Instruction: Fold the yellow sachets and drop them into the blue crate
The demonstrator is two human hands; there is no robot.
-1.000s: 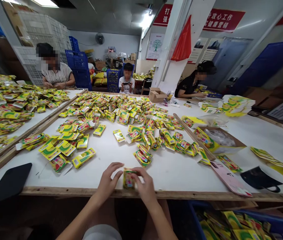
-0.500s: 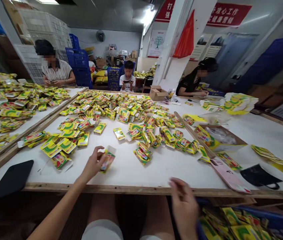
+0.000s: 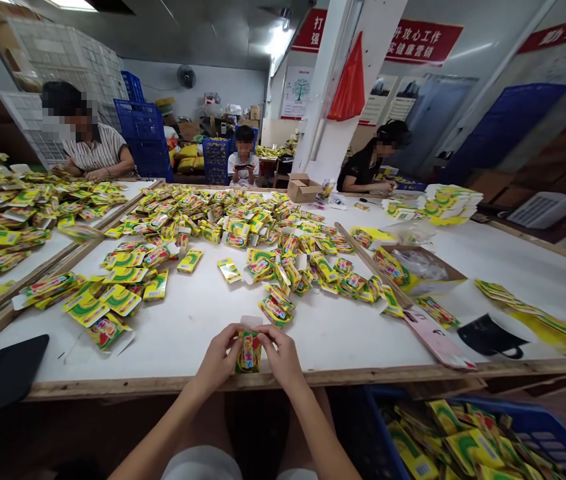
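Between my two hands, near the front edge of the white table, is a small yellow and green crayon box [image 3: 249, 353]. It stands upright with its printed front toward me and its pale top flap raised. My left hand [image 3: 223, 353] grips its left side. At the upper right, the fingers of my right hand [image 3: 279, 351] are closed on the box near the flap. Just beyond my hands lies a small stack of similar boxes [image 3: 277, 305]. A single box [image 3: 229, 270] rests flat a little farther off.
A large heap of crayon boxes [image 3: 203, 213] covers the table's far half. A blue basket [image 3: 537, 417] of boxes sits low at right. A black tablet-like object [image 3: 7, 373] lies at left, a black mask [image 3: 491, 338] at right. Wooden strips [image 3: 367, 257] divide the table. Three people sit beyond.
My left hand has brought the crayon box right and nearer the table edge. My right hand has come in from the right and taken hold of it too. The view has turned slightly right.
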